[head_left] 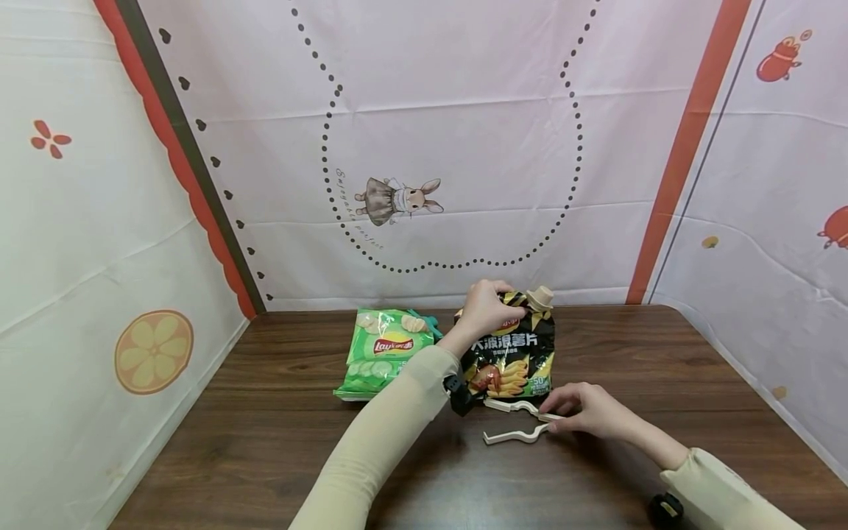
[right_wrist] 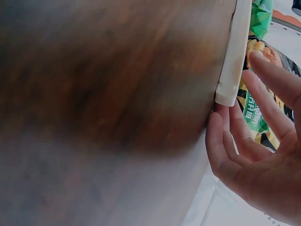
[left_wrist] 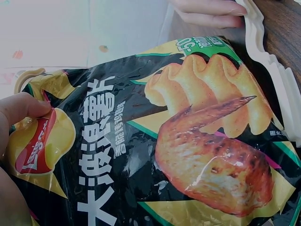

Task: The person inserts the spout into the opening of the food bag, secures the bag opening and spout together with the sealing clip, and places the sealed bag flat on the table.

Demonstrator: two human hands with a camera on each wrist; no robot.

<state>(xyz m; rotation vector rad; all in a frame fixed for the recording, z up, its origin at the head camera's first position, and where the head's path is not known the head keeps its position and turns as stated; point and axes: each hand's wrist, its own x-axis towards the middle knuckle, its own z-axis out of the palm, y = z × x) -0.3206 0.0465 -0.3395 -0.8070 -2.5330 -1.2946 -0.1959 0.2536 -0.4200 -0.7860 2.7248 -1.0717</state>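
My left hand (head_left: 486,309) pinches the top of a black chip bag (head_left: 510,353), its thumb on the front beside the red and yellow logo; the other fingers are mostly hidden. The bag stands with its chicken wing and ridged chip picture facing me. Low at its front right, my right hand (head_left: 589,412) holds one end of a white bag sealing clip (head_left: 513,437) between thumb and fingers. The clip's two wavy arms are spread apart and point left along the bag's bottom edge. In the right wrist view the fingertips (right_wrist: 215,123) are at the clip's end.
Left of the black bag, a green chip bag (head_left: 380,361) leans back, with a teal item (head_left: 430,324) behind its top right. A beige hat-shaped piece (head_left: 540,297) shows at the black bag's upper right corner. A printed cloth (head_left: 450,132) hangs behind the wooden table (head_left: 278,442).
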